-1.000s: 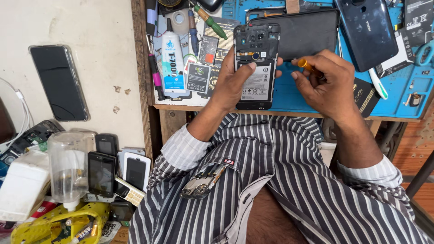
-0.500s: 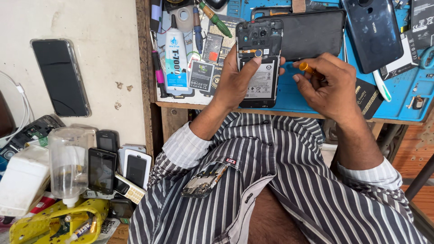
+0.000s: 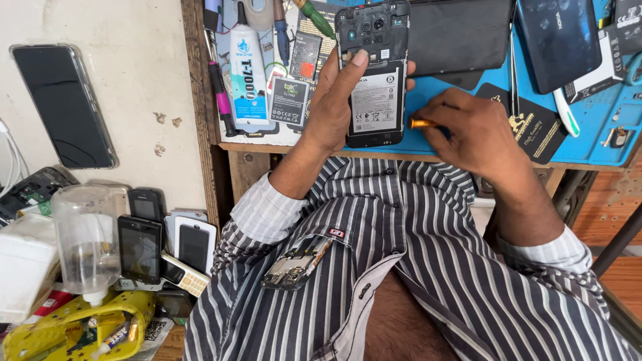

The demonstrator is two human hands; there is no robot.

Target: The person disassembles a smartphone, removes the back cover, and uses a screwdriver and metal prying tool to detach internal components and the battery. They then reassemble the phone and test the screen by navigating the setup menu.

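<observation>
My left hand [image 3: 338, 100] grips an opened black smartphone [image 3: 373, 73] with its back cover off, so the battery and camera module show. The thumb lies across the battery's top edge. My right hand [image 3: 471, 134] holds a small screwdriver with an orange handle [image 3: 422, 124], its end pointing at the phone's right side. Both hands are over the front edge of a blue work mat [image 3: 588, 137] on a wooden bench.
A black tablet [image 3: 461, 33] and a dark phone [image 3: 560, 40] lie behind the hands. A glue tube [image 3: 248, 73], pens and loose batteries [image 3: 289, 100] sit left. A circuit board [image 3: 294, 264] pokes from my shirt pocket. Old phones [image 3: 140, 247] and a clear jar [image 3: 87, 234] crowd the lower left.
The view has shifted so the bench sits higher in frame. My right hand has dropped lower and turned the orange screwdriver toward the phone's right side. The left hand keeps its grip.
</observation>
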